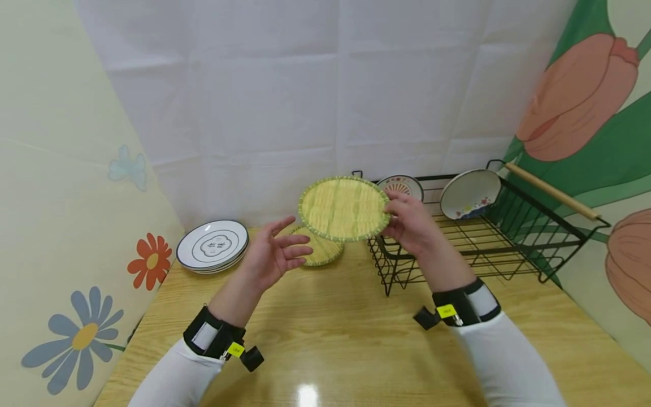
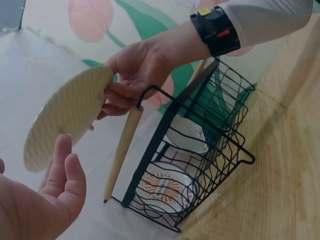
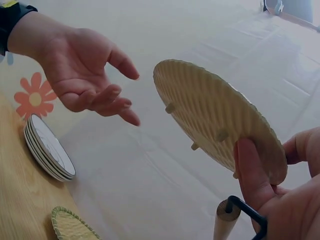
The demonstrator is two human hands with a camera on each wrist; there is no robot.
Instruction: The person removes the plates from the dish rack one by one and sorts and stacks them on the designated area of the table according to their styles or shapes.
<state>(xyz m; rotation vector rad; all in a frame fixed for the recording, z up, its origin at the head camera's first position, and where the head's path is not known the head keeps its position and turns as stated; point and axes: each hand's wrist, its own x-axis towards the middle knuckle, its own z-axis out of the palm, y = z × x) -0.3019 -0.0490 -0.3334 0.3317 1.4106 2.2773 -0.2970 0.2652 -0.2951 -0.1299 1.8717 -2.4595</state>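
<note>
Home kitchen corner: dish rack (image 1: pixel 488 237), stacked plates (image 1: pixel 212 246).

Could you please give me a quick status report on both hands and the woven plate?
Right hand grips woven plate by its edge, held aloft. Left hand open, empty, apart from it. Dish rack beside, nothing blocking.

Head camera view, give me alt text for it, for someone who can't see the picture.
A person's right hand holds a round woven yellow-green plate by its edge above a wooden table, while the open left hand hovers beside it. Behind are a black wire dish rack holding two bowls, a second woven plate and stacked white plates.
</note>
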